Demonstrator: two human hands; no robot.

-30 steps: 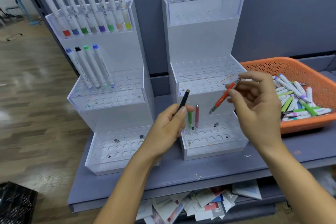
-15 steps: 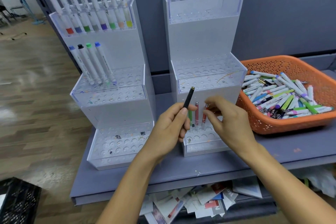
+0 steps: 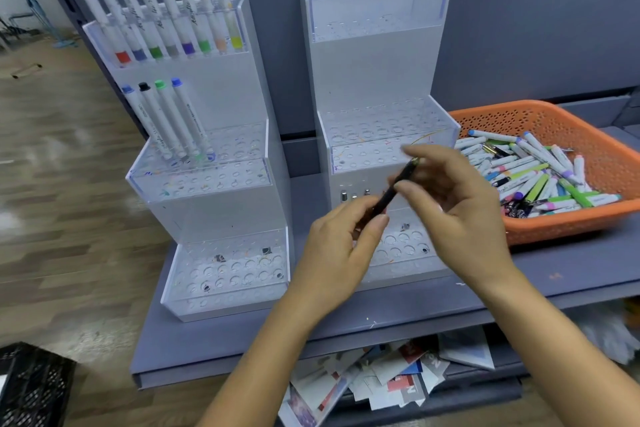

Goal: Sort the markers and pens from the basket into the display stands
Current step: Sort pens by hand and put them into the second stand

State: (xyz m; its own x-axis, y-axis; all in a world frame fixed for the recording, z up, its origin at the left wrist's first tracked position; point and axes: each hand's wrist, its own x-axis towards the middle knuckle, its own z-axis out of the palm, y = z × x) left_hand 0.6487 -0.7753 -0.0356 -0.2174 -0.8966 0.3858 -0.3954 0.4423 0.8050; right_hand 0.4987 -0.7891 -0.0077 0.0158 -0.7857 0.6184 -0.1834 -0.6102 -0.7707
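A black pen (image 3: 394,188) slants between both hands in front of the right display stand (image 3: 375,62). My left hand (image 3: 337,250) pinches its lower end. My right hand (image 3: 453,208) closes thumb and fingers on its upper part. Behind the hands, several pen tops (image 3: 355,195) poke up from the stand's lowest tier; their bodies are hidden. The left display stand (image 3: 221,104) carries white markers in its top row and several more on its middle tier. An orange basket (image 3: 568,121) at the right is filled with markers and pens (image 3: 533,177).
Both stands and the basket sit on a grey shelf (image 3: 571,274) against a grey wall. Loose paper cards (image 3: 388,374) lie on the level below. A black crate (image 3: 31,388) stands on the wooden floor at lower left.
My right hand left the red pen standing in the right stand's lowest tier and rose to grasp the black pen. My left hand kept the black pen and moved right.
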